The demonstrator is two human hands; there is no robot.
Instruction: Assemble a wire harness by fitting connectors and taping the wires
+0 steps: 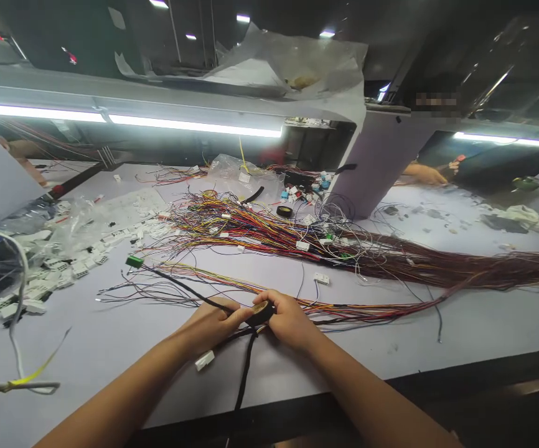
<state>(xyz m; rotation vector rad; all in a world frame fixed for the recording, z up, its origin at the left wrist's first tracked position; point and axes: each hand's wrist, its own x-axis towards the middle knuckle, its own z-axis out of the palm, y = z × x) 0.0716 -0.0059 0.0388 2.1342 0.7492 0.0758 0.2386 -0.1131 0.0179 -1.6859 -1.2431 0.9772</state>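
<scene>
I see the left hand (216, 320), to the left of the black tape roll (261, 313), bare from fingers to wrist. The right hand (290, 320), to the roll's right, looks just as plain to me. Below the roll on either side I follow a left forearm (129, 386) and a right forearm (363, 379), both uncovered and smooth, narrow at the wrist, broadening farther from the roll.

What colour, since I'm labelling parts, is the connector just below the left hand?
The connector is white, seen best in the head view.
</scene>
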